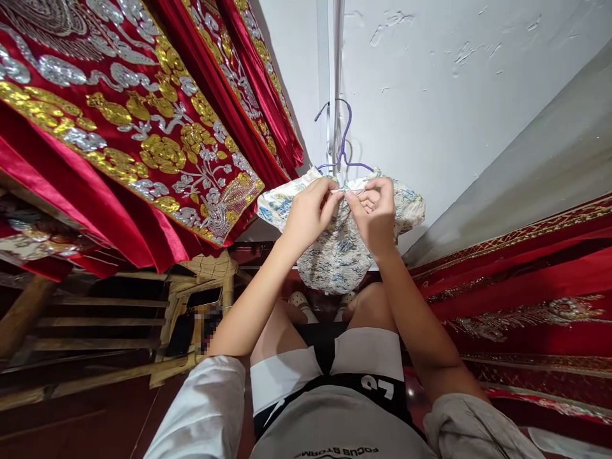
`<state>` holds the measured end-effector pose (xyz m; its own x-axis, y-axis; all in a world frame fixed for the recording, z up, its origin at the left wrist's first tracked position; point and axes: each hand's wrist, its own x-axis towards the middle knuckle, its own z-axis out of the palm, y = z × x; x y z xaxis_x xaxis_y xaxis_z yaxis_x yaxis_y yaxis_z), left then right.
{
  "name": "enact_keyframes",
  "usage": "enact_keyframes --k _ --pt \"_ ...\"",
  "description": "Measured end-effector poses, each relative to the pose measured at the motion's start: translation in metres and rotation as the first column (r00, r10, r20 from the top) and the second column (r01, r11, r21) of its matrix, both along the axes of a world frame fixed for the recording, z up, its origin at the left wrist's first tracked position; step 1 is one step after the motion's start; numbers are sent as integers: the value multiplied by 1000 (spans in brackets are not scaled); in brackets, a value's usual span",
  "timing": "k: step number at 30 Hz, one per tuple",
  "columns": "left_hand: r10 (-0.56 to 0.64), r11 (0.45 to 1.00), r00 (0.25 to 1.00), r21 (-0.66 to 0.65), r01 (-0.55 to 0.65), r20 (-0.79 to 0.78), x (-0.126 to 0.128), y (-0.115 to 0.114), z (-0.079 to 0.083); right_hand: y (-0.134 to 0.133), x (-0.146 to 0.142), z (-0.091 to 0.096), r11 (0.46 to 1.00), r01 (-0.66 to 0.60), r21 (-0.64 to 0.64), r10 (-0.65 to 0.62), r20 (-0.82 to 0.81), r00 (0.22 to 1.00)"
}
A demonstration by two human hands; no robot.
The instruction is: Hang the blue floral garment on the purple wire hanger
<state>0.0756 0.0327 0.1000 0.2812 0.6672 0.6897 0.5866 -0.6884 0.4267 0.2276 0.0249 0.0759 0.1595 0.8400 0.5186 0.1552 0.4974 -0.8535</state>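
Floral garment (pixel 339 255) hangs on a purple hanger (pixel 345 137) before the white wall (pixel 430 76), beside red embroidered robes (pixel 143 127). Left hand (pixel 310 213) and right hand (pixel 377 213) pinch its neckline, fingers closed on fabric. Keeping the 2 edges level and taut should help.

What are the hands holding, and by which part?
The left hand and right hand pinch the garment at its collar, under the hanger.

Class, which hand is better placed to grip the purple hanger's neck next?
Left, marginally: the left hand pinches the floral garment directly under the purple hanger; the right hand sits slightly aside.
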Motion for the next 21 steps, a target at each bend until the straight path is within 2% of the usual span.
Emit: enact_keyframes --k 2,7,11,14,17,19,21 --pt "2 1000 1000 15 -2 -11 0 -1 0 -2 -4 0 1000 1 -18 -1 -18 1000" --pt "-49 999 993 19 51 -103 -3 0 -2 -2 -4 1 959 -212 -190 209 -38 977" --pt "-18 999 997 41 22 -78 -4 0 -5 1 -5 2 957 -225 -182 223 -33 974" --pt "76 995 996 66 -78 35 -10 5 -8 5 -9 -6 983 -152 -108 164 116 980" --pt "128 991 963 18 -136 236 -35 21 -12 9 -9 -24 984 -128 -125 159 279 947" --pt "154 988 896 -46 -148 417 -63 34 -16 7 -4 -38 960 -161 -229 226 297 928" --pt "185 983 777 -128 -135 602 -90 42 -24 -1 3 -52 908 -236 -345 326 230 917"
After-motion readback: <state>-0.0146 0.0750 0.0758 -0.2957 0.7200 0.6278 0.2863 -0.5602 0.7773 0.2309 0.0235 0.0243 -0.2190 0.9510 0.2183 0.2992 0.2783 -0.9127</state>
